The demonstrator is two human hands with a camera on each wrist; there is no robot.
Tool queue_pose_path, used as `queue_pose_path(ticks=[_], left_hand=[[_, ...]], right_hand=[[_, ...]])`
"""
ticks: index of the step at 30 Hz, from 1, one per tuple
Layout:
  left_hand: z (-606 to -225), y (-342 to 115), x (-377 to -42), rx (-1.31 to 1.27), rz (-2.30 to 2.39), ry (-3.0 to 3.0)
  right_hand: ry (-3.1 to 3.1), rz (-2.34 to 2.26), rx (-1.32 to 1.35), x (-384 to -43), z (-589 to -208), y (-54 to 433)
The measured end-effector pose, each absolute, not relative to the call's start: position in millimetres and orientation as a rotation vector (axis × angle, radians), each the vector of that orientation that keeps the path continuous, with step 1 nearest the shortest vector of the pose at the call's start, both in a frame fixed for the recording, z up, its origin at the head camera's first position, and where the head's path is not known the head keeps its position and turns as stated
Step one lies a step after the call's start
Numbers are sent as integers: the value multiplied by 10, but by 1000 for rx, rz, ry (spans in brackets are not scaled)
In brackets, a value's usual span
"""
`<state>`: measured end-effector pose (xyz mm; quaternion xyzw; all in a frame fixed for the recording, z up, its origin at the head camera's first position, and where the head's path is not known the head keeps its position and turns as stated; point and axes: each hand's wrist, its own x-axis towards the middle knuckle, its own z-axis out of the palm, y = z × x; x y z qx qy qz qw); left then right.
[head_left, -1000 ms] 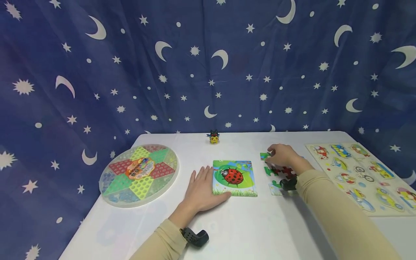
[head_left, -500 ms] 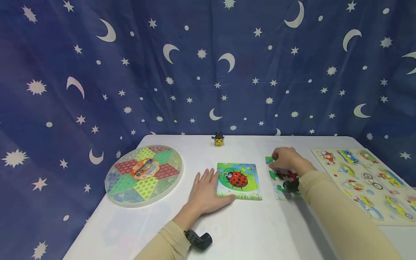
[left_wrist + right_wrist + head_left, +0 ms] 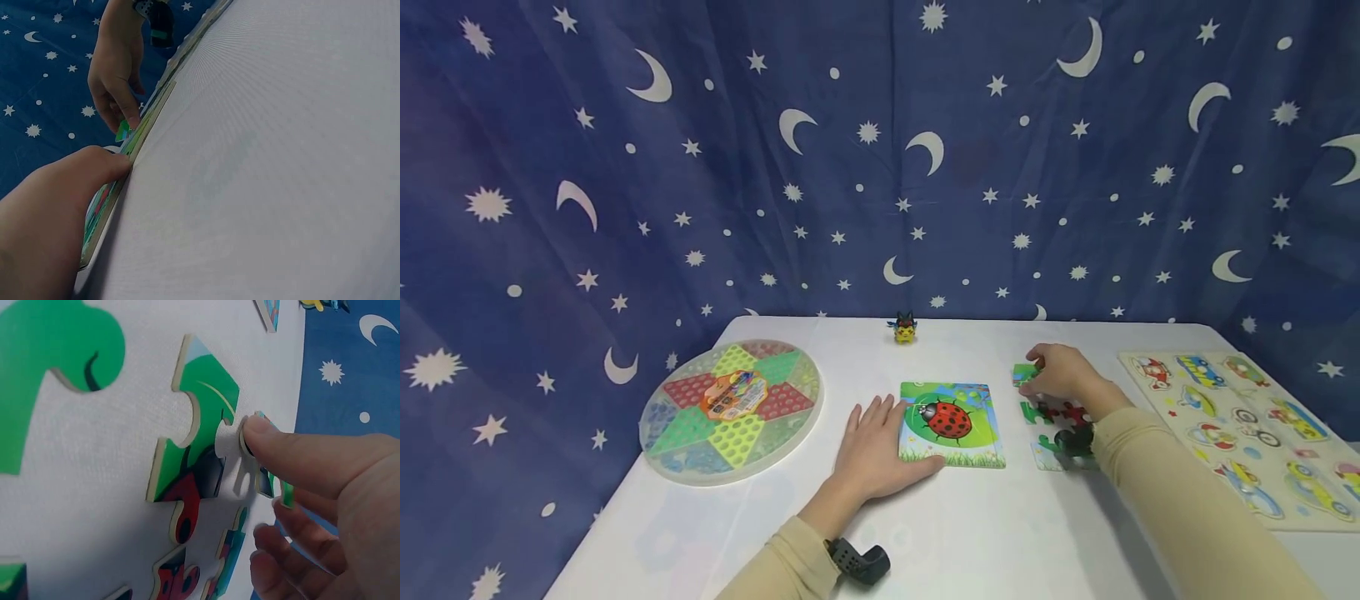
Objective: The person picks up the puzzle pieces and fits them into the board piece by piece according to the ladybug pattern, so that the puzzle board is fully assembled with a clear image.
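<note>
My left hand (image 3: 876, 454) lies with fingers extended along the left side of a square ladybug puzzle board (image 3: 950, 425). Its thumb touches the board's near edge, also visible in the left wrist view. To the right, my right hand (image 3: 1063, 375) pinches a small puzzle piece (image 3: 266, 481) between thumb and fingers, just over the table. Beside that hand lies a green corner piece (image 3: 209, 394) bearing part of a black ladybug head. Red ladybug pieces (image 3: 1077, 414) and a green grass piece (image 3: 1047, 456) are spread below the right hand, partly hidden by it and the wrist camera.
A round Chinese checkers board (image 3: 730, 412) stands at the left. On the right is a wooden peg puzzle (image 3: 1247, 433) with vehicle pictures. A small yellow figurine (image 3: 905, 327) stands near the white table's back edge, before a blue star-patterned curtain (image 3: 820, 167).
The head view has shifted slightly, so everything appears a little further right and lower. Both hands stay in nearly the same places, the left on the board, the right among the pieces.
</note>
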<state>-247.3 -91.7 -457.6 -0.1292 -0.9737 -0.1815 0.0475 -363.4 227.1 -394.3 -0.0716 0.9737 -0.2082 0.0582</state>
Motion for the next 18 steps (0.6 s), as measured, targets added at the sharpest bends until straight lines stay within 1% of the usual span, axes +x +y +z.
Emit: queue_pose_path(ticks=[7, 18], left_hand=[[-4582, -928, -2468, -396, -544, -2971], [-4574, -935, -2446, -421, -546, -2959]], right_hand=[[2951, -638, -190, -3656, -3983, 2232], [2958, -674, -177, -3591, -4000, 2202]])
